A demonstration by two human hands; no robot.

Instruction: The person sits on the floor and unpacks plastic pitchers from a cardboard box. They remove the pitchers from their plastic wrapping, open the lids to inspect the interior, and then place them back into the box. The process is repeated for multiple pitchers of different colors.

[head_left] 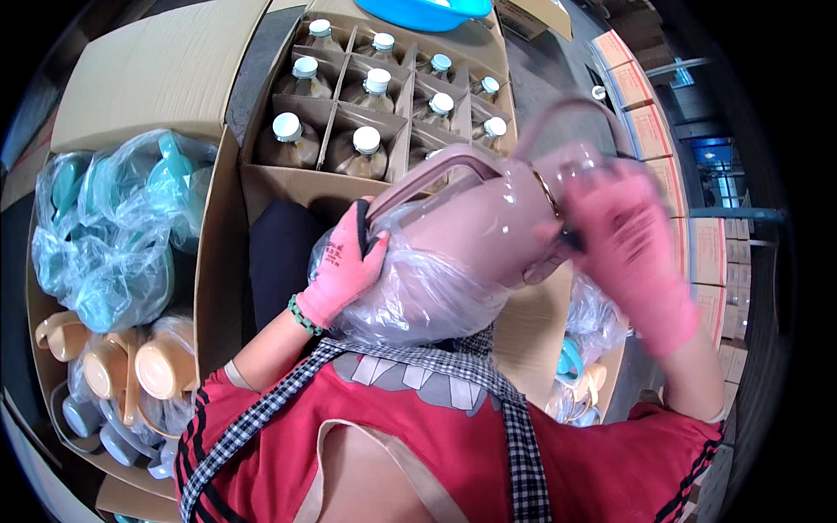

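A glossy mauve thermos jug (471,222) lies tilted across my lap, its top toward the right. Clear plastic bag (410,296) material covers its lower end. My left hand (349,266), in a pink glove, is closed around the base end, by the lower end of the jug's side handle (436,170). At the neck, my pink-gloved right hand (632,244) is wrapped around the mauve top (567,161), blurred by motion. A thin carrying loop (580,105) rises above it, also smeared. The right fingertips are partly hidden behind the top.
Ahead stands a divided carton (301,183) of bottles with white or pale blue caps (366,139). An open carton (214,261) at left holds bagged teal jugs (122,227), peach ones (161,366) and grey-blue ones. A blue basin (423,13) sits beyond; stacked cartons (706,248) line the right.
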